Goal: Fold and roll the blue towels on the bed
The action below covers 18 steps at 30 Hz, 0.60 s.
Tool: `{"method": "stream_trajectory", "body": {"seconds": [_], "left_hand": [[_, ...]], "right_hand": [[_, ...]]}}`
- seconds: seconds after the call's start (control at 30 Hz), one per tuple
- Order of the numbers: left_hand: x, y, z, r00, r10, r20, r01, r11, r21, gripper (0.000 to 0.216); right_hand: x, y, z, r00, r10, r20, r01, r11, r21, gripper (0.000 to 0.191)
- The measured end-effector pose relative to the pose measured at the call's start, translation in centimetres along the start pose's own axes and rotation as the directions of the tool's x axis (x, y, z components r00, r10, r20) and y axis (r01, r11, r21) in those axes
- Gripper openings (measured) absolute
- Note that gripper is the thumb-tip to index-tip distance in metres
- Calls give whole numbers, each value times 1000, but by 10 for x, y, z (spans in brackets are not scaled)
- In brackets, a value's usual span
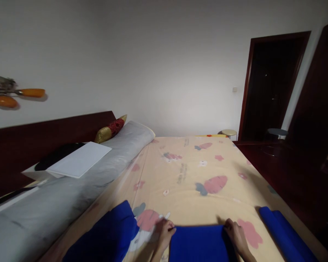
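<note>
A blue cloth [199, 243] lies on the bed at the bottom centre, its far edge running straight between my hands. Fingers of my left hand [165, 234] pinch the far left corner of it. At the far right corner, my right hand [235, 234] has its fingers closed on the same cloth. To the left, a second piece of blue cloth [105, 233] is spread loosely with a few creases. A long folded blue cloth [287, 233] rests near the bed's right edge. The near part of the middle cloth is cut off by the frame.
The bed [191, 203] has a peach sheet with carrot prints. Along its left side lie a long grey bolster [120, 153], a white box [80, 160] and a red and gold cushion [112, 129] by the headboard [51, 129]. Stools [277, 132] stand near the dark doorway [274, 87].
</note>
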<state>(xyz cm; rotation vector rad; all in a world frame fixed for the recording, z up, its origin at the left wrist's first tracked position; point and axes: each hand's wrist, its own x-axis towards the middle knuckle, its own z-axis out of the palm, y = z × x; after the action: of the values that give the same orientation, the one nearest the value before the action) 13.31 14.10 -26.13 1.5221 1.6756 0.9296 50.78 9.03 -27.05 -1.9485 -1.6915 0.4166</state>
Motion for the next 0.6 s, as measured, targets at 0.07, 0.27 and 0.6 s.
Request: {"method": "stream_trajectory", "body": {"seconds": [0.07, 0.27, 0.6], "left_hand": [[-5, 0, 5, 999, 11, -47, -9, 999, 44, 24], [-45, 11, 44, 961, 275, 42, -273, 906, 324, 42], [-70, 13, 10, 962, 101, 254, -250, 699, 670, 54]], "right_hand": [[-2, -3, 2, 1000, -16, 9, 16, 1000, -13, 25], [-22, -30, 27, 944, -286, 163, 285, 958, 31, 50], [-40, 15, 1, 933, -228, 277, 230, 973, 27, 59]]}}
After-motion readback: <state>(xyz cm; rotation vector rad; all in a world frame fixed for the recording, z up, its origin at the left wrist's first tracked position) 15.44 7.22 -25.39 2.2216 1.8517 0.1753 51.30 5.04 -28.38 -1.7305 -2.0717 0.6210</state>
